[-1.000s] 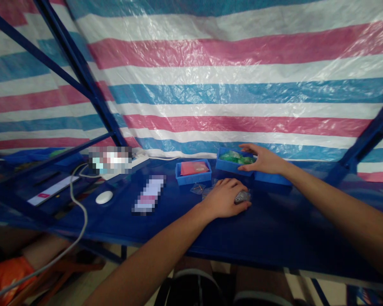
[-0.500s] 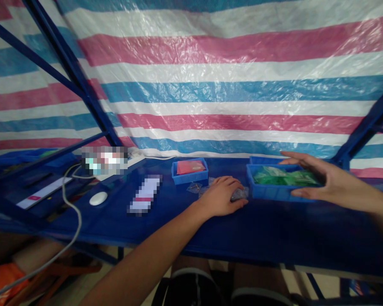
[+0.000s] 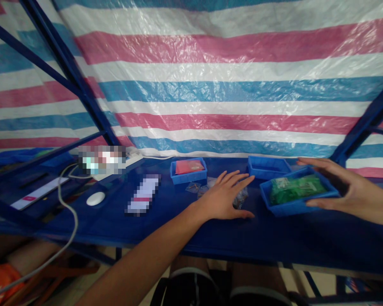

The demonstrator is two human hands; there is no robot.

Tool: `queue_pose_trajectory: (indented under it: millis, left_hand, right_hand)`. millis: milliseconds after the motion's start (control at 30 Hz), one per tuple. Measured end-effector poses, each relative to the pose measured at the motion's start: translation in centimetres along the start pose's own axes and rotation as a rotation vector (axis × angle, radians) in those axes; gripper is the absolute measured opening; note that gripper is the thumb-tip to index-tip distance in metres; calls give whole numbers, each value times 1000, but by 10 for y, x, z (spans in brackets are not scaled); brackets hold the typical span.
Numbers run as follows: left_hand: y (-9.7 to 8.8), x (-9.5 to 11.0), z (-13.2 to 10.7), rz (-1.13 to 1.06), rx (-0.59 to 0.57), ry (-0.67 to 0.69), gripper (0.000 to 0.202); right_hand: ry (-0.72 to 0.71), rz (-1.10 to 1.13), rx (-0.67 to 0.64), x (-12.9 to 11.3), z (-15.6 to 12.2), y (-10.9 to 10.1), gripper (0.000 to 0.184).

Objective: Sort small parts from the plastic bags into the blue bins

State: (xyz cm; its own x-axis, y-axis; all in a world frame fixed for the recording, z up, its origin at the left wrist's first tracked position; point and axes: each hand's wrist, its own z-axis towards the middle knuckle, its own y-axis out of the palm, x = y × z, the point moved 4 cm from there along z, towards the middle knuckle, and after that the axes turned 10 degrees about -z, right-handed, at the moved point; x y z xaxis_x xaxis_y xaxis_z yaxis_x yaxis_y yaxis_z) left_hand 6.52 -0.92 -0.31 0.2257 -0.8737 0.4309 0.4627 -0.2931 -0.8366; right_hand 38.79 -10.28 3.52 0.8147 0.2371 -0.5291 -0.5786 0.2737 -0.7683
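Observation:
My left hand (image 3: 225,196) is spread palm down over several clear plastic bags (image 3: 241,199) of small parts, partly covering them. A smaller clear bag (image 3: 193,186) with what look like metal pieces lies left of it. On the right, my right hand (image 3: 346,191) grips the right end of a blue plastic bin (image 3: 285,209), thumb on the near side and fingers at the far side. The bin sits at an angle and holds green packets (image 3: 296,189).
Behind the held bin stands another blue bin (image 3: 268,168). A third blue bin (image 3: 189,177) holds a pink packet (image 3: 188,166). A phone (image 3: 144,194), a white mouse (image 3: 95,198) and a grey cable (image 3: 70,238) are on the left. Blue frame posts (image 3: 92,106) flank the table (image 3: 274,238).
My right hand has taken hold of the green-packet bin and shifted it right and nearer, turning it and uncovering the bin behind. My left hand's fingers have spread.

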Motion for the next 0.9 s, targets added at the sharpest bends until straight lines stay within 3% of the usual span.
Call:
queue_pose_trajectory:
  millis: [200, 400, 500, 733, 900]
  left_hand:
    - [-13, 10, 2, -6, 102, 85, 122]
    - [-4, 10, 3, 24, -12, 234, 89]
    - [2, 4, 3, 43, -26, 198, 84]
    - [3, 1, 2, 100, 28, 149, 65]
    - [9, -5, 2, 79, 36, 147, 74]
  right_hand:
    - [-59, 90, -58, -34, 32, 12, 109]
    - [-224, 83, -170, -74, 70, 35, 106]
    - [-265, 144, -163, -86, 80, 51, 113]
    - [-288, 262, -178, -98, 82, 87, 115]
    - [-313, 218, -138, -97, 81, 95, 106]
